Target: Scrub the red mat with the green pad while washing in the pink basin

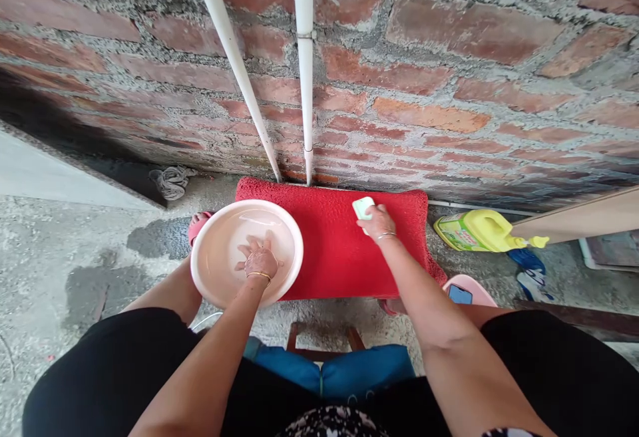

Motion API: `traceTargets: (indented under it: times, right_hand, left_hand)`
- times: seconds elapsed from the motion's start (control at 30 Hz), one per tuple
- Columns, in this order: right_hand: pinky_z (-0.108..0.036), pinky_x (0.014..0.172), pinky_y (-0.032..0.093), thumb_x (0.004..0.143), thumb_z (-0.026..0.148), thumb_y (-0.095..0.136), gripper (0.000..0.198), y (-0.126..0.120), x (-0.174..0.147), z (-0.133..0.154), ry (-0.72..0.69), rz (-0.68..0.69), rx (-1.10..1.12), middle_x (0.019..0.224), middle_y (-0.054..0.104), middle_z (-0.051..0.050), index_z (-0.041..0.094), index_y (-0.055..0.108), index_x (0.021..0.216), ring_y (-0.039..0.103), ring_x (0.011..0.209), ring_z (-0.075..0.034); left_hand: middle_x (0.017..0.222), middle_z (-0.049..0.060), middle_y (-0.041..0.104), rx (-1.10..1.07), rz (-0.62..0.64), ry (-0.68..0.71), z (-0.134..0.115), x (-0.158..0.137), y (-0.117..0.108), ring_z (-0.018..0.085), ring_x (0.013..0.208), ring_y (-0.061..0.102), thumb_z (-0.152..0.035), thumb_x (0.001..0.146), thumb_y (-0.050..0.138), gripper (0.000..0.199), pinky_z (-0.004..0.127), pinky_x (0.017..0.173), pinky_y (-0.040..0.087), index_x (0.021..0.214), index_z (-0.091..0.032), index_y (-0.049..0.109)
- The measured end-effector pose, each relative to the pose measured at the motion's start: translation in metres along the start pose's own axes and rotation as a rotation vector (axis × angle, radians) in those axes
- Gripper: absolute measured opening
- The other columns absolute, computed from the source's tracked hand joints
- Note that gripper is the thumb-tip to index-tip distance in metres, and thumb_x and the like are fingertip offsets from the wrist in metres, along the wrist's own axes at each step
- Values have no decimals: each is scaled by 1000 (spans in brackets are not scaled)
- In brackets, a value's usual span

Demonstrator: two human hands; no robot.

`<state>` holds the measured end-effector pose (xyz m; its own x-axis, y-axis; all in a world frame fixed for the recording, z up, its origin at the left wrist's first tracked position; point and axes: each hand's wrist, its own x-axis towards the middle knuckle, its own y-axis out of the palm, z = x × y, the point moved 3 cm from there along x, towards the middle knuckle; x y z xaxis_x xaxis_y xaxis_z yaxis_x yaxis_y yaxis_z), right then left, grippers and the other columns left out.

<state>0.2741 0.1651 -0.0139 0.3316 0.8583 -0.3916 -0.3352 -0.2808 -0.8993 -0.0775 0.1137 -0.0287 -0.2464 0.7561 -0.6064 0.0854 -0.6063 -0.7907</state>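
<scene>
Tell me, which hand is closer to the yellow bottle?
Right. The right hand rests on the red mat, holding a pale sponge, nearer the yellow bottle. The left hand lies inside the pink basin, farther away.

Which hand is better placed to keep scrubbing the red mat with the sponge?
Right. The right hand already presses the sponge onto the red mat, while the left hand lies spread inside the pink basin, away from the sponge.
</scene>
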Motion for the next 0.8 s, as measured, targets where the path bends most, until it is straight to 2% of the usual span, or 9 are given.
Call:
traceTargets:
  times: [0.1, 0.2, 0.3, 0.4, 0.5, 0.6, 0.63, 0.7, 0.8]
  right_hand:
    - [-31, 77, 48, 78, 41, 77, 34, -31, -1, -76, 215, -78, -30, 115, 58, -8, 23, 71, 106, 65, 87, -19]
    - [-35, 74, 48, 79, 38, 76, 35, -51, -8, -105, 378, -136, -27, 115, 59, -15, 17, 72, 106, 67, 90, -25]
    - [-32, 72, 47, 80, 45, 75, 38, -47, -7, -67, 332, -155, 12, 114, 60, -12, 19, 71, 108, 67, 87, -22]
    - [-27, 74, 48, 77, 48, 76, 39, -21, -1, 24, 106, -115, 81, 114, 59, -5, 25, 69, 109, 64, 87, -17]
    - [-29, 80, 49, 77, 43, 75, 37, 10, -2, 125, -177, 2, 115, 117, 57, -4, 25, 68, 109, 62, 93, -19]
    - [-33, 87, 48, 80, 34, 71, 34, 28, -3, 186, -337, 79, 60, 122, 55, -7, 25, 67, 112, 60, 100, -22]
    - [-34, 88, 48, 80, 33, 70, 34, 31, -1, 191, -358, 87, 36, 124, 54, -7, 25, 67, 113, 60, 102, -23]
    - [-34, 89, 47, 80, 34, 70, 36, 29, 8, 180, -350, 89, -2, 124, 54, -7, 25, 67, 115, 60, 103, -23]
    - [-31, 86, 48, 78, 40, 74, 38, 11, 29, 112, -230, 61, -23, 122, 54, -6, 26, 67, 113, 61, 101, -20]
  left_hand:
    - [169, 24, 5, -12, -3, 8, 0, -1, -1, 54, 151, 14, -45, 85, 67, 96, 75, 95, 42, 164, -37, 13]
    - [170, 24, 4, -26, 4, 9, 0, 0, 0, 54, 151, 12, -43, 87, 65, 93, 75, 95, 42, 164, -38, 13]
    - [170, 22, 3, -28, 9, 5, 0, 1, 1, 54, 151, 11, -42, 89, 63, 90, 76, 96, 42, 164, -38, 13]
    - [170, 21, 4, -15, 15, -1, 0, 1, 1, 53, 151, 10, -43, 87, 64, 94, 76, 96, 42, 164, -38, 10]
    - [170, 21, 5, -8, 26, -3, 0, 1, 2, 53, 151, 12, -44, 86, 67, 96, 74, 96, 43, 163, -39, 10]
    - [170, 22, 5, 5, 29, -5, 1, 2, 2, 54, 151, 12, -47, 85, 67, 96, 74, 96, 43, 163, -40, 11]
    - [170, 22, 5, 12, 33, -6, 1, 2, 3, 54, 151, 12, -47, 86, 67, 96, 74, 96, 43, 163, -40, 10]
    - [170, 21, 5, 26, 39, -7, 1, 1, 2, 53, 151, 12, -45, 87, 65, 95, 74, 96, 44, 164, -39, 9]
    - [171, 21, 4, 27, 47, -15, 0, 0, 0, 52, 152, 13, -43, 88, 64, 93, 73, 97, 43, 164, -38, 9]
